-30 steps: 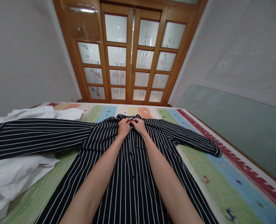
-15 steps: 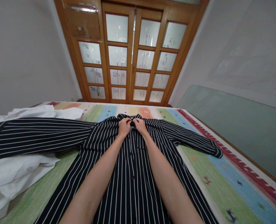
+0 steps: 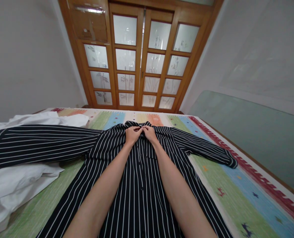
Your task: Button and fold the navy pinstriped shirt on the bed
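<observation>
Mostly, the fingertips hide the very spot where they meet: the left hand (image 3: 132,135) and the right hand (image 3: 149,133) cover the upper front of the striped shirt (image 3: 134,185), just below its collar (image 3: 130,124). Whether a button or only cloth lies between the fingers is too small to make out. The forearms cover long strips of the shirt's body, and the picture's lower edge cuts off both the arms and the shirt's bottom. At the left edge, the cuff of the long left-side sleeve (image 3: 42,145) is cut off, and so is the white cloth (image 3: 25,181), part of which is hidden under that sleeve.

Both arms reach forward from the lower edge and slant inward, so the hands come together with fingertips touching or nearly so. The fingers of each hand are bent and drawn narrow, pinching the shirt near the collar, thumbs hard to tell apart from the rest. The shirt lies front up and spread out on the patterned bedcover (image 3: 209,180), its right-side sleeve (image 3: 204,148) stretched outward, with a dark button (image 3: 141,188) visible between the forearms.
</observation>
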Demonstrator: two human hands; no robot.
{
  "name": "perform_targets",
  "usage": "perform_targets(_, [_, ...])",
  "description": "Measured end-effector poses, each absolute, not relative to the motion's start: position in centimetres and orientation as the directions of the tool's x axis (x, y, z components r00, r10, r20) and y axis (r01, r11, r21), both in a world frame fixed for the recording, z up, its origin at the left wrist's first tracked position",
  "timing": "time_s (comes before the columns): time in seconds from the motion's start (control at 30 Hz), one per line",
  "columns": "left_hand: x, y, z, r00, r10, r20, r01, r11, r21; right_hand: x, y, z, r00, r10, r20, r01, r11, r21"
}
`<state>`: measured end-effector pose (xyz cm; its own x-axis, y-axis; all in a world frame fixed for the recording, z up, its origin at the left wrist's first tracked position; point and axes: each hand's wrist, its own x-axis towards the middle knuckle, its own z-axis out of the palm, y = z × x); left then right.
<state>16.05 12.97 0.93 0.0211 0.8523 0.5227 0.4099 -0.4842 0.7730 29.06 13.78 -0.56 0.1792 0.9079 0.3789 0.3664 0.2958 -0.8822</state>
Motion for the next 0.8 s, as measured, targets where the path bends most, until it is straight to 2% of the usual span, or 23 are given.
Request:
perform_targets(0.37, [16.01,13.05,1.05,-0.031,0.861,0.508,0.407,-0.454,0.793,28.85,13.51,-0.22,0.148,0.91,0.387,0.341,0.32,-0.884])
perform_targets(0.8, [15.52,13.74,0.92,-0.077,0.899,0.432,0.3,-0.392,0.87,28.79,13.6,-0.48,0.119,0.882,0.456,0.415,0.373,-0.83])
